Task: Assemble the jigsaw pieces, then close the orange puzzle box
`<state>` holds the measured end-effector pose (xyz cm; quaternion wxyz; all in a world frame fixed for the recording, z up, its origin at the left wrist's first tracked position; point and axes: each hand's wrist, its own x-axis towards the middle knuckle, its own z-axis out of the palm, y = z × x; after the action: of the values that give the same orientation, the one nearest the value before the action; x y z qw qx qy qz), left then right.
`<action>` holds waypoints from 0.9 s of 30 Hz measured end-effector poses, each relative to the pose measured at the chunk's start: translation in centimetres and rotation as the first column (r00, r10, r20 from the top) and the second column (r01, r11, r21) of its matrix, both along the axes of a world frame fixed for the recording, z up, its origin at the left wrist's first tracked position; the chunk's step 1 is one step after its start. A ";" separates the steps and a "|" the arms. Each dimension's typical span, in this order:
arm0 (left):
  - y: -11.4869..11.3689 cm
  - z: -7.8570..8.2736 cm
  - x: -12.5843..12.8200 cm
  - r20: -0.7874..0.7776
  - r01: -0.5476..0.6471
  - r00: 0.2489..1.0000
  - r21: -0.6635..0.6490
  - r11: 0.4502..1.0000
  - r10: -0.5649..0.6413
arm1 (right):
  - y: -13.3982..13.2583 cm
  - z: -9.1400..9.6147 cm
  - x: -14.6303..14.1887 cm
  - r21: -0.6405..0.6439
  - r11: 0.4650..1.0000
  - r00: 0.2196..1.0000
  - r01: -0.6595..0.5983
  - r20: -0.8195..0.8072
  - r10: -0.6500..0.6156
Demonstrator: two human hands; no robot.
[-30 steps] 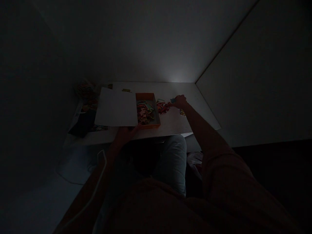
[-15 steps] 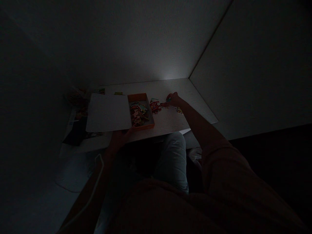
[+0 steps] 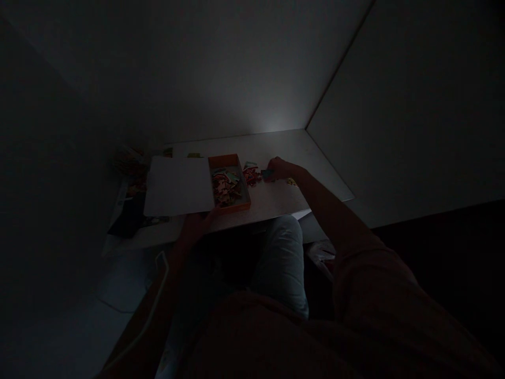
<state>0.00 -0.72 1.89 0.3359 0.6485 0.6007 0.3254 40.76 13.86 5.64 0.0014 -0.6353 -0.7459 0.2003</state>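
Observation:
The scene is dim. My left hand [image 3: 196,225] grips the near edge of a shallow orange box [image 3: 235,208], its thumb along the rim and its other fingers mostly hidden. Inside the box lies a heap of puzzle pieces [image 3: 225,187]. A flat white panel [image 3: 179,185] covers the box's left part and extends past it. Right of the box, my right hand [image 3: 281,168] is closed, pinching a dark green puzzle piece [image 3: 267,173] just above the white tabletop. Between box and hand, loose reddish puzzle pieces [image 3: 251,175] lie in a small pile.
A few yellowish pieces [image 3: 292,182] lie under my right wrist. At the left of the table are a dark flat item [image 3: 130,213] and a clear bag [image 3: 128,160] of small things. Walls [image 3: 252,79] close off the table's back and right. A plastic bag [image 3: 322,256] sits below.
My right hand has come slightly nearer and turned, so the green piece now shows on its left beside the loose pile. My left hand stays on the box. The view has shifted slightly.

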 end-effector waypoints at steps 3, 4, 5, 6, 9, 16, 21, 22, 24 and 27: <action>0.0 0.1 0.0 -0.006 -0.002 1.000 -0.012 1.000 0.002 | -0.7 0.3 0.2 -0.044 0.997 0.998 0.068 -0.001 -0.068; 0.1 0.1 -0.1 -0.004 0.003 1.000 -0.010 1.000 -0.003 | -0.9 0.4 0.3 -0.059 0.996 0.997 0.074 -0.006 -0.075; 0.1 0.1 -0.1 -0.001 0.009 1.000 -0.003 1.000 -0.009 | -1.0 0.5 0.4 -0.075 0.994 0.997 0.079 -0.009 -0.079; 0.1 0.1 -0.2 0.003 0.017 1.000 0.006 1.000 -0.017 | -1.2 0.6 0.4 -0.089 0.993 0.997 0.081 -0.009 -0.082; 0.2 0.1 -0.3 0.003 0.031 1.000 0.014 0.999 -0.031 | -1.3 1.0 0.3 -0.106 0.991 0.997 0.083 0.003 -0.083; 0.2 -0.7 -0.4 -0.020 -0.013 1.000 0.003 1.000 0.013 | -1.9 0.9 0.1 -0.029 0.999 0.999 0.041 -0.019 -0.041; 0.0 -1.1 -0.5 -0.040 -0.016 0.999 0.020 1.000 0.017 | -2.4 0.6 -0.6 -0.030 0.999 0.999 -0.012 -0.037 0.011; 0.0 -1.0 -0.6 -0.033 -0.013 0.999 0.015 1.000 0.014 | -2.5 0.6 -0.7 -0.030 0.999 0.999 -0.016 -0.041 0.015; -0.1 -0.9 -0.6 -0.024 -0.006 1.000 0.005 1.000 0.006 | -2.6 0.6 -0.9 -0.029 0.999 0.999 -0.019 -0.046 0.017; -0.1 -0.7 -0.6 -0.040 -0.011 0.999 0.000 1.000 0.011 | -2.9 0.5 -1.0 -0.019 1.000 0.998 -0.020 -0.055 0.019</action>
<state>-0.64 -0.80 1.14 0.3221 0.6516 0.6107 0.3142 39.80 10.94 6.15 0.0135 -0.6223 -0.7496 0.2250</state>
